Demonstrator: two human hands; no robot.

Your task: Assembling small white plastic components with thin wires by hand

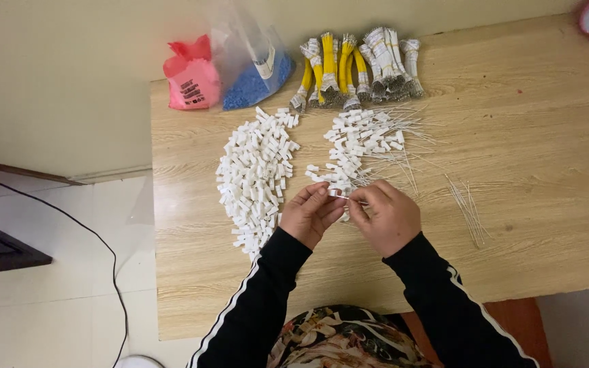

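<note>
- Pale tiled floor and a cream wall lay beyond the left and far edges of the wooden desk (pixel 533 136).
- The left hand (pixel 310 215) and the right hand (pixel 386 217) met near the middle of the desk, fingertips pinched together on one small white connector (pixel 337 193).
- A long heap of loose white connectors (pixel 253 177) lay left of the hands, toward the left edge.
- A second pile, connectors with thin wires (pixel 366 140), sat just beyond the hands.
- Bundles of yellow and white wires (pixel 356 68) rested at the far edge.
- A red bag (pixel 191 78) and a clear bag of blue pieces (pixel 257 75) stood at the far left corner.
- A few loose thin wires (pixel 468 208) lay right of the hands.
</note>
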